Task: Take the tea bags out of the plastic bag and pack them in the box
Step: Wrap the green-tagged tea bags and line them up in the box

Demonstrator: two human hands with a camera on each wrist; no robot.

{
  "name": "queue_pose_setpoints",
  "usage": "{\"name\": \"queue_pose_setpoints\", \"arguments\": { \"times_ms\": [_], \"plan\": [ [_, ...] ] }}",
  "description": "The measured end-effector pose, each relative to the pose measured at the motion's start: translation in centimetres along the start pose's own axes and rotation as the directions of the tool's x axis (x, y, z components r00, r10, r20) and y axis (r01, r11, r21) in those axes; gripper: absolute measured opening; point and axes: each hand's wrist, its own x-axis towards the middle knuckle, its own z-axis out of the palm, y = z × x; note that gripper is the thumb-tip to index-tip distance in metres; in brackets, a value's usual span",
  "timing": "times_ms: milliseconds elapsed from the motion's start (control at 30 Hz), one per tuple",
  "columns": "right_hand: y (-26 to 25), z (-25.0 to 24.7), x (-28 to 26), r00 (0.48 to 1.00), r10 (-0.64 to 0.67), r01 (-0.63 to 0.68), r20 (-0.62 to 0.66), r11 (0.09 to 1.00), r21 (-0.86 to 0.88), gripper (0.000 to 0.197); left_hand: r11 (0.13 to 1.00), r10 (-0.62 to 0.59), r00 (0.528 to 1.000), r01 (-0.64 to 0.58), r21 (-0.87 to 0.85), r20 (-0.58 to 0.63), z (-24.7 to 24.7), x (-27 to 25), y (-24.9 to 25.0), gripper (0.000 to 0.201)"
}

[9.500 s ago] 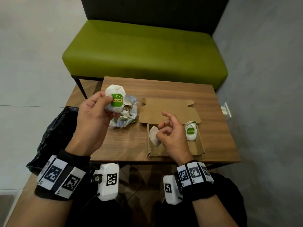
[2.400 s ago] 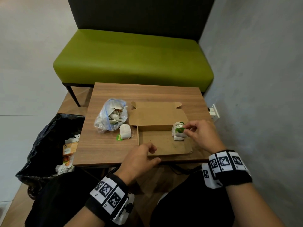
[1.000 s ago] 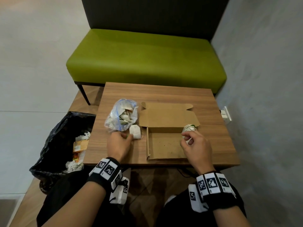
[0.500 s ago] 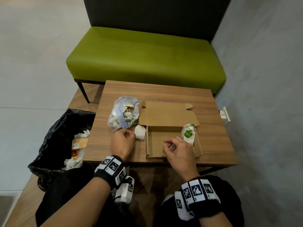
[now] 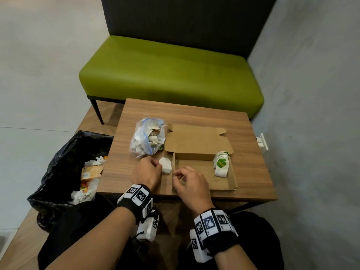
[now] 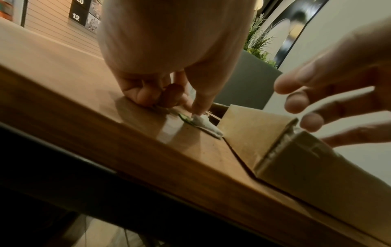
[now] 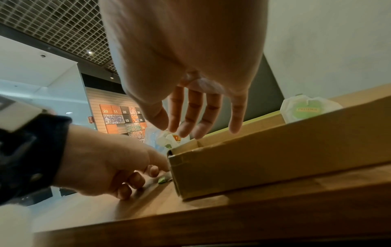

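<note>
A loose white tea bag (image 5: 165, 166) lies flat on the wooden table (image 5: 194, 114), just left of the open brown cardboard box (image 5: 202, 178). My left hand (image 5: 158, 165) pinches its near edge by the green tag (image 6: 186, 119), fingers curled down on the wood. My right hand (image 5: 177, 175) hovers over the box's left wall, fingers relaxed and empty (image 7: 196, 132). A few tea bags (image 5: 221, 165) with green labels stand in the box's far right corner. The clear plastic bag (image 5: 148, 137) with more tea bags sits behind my left hand.
The box lid (image 5: 196, 141) lies open flat toward the green bench (image 5: 169, 71). A black bin bag (image 5: 64, 162) with rubbish stands left of the table. A grey wall (image 5: 311, 114) runs close along the right.
My right hand let go of the tea bags at the box's right side and moved left to the box's left wall. My left hand stayed at the loose tea bag.
</note>
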Motion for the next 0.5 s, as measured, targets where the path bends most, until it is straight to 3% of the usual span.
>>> {"name": "queue_pose_setpoints", "arguments": {
  "times_ms": [100,233,333,500],
  "plan": [
    [0.2,0.3,0.1,1.000,0.005,-0.004,-0.020,1.000,0.006,0.017,1.000,0.023,0.999,-0.023,0.004,-0.037,0.1,-0.4,-0.2,0.026],
    [0.3,0.5,0.1,0.999,0.018,-0.019,-0.029,1.000,-0.001,0.018,0.983,0.093,0.996,-0.092,0.162,-0.002,0.9,-0.9,-0.2,0.046],
    [0.3,0.6,0.1,0.999,0.017,-0.017,-0.027,1.000,0.001,0.017,0.980,0.090,0.996,-0.093,0.174,0.028,0.6,-1.0,-0.2,0.037],
    [0.2,0.7,0.1,0.999,0.012,-0.011,-0.038,1.000,0.025,0.020,0.999,0.043,0.996,-0.042,-0.012,0.081,-0.9,-1.5,-0.1,0.015]
  ]
}}
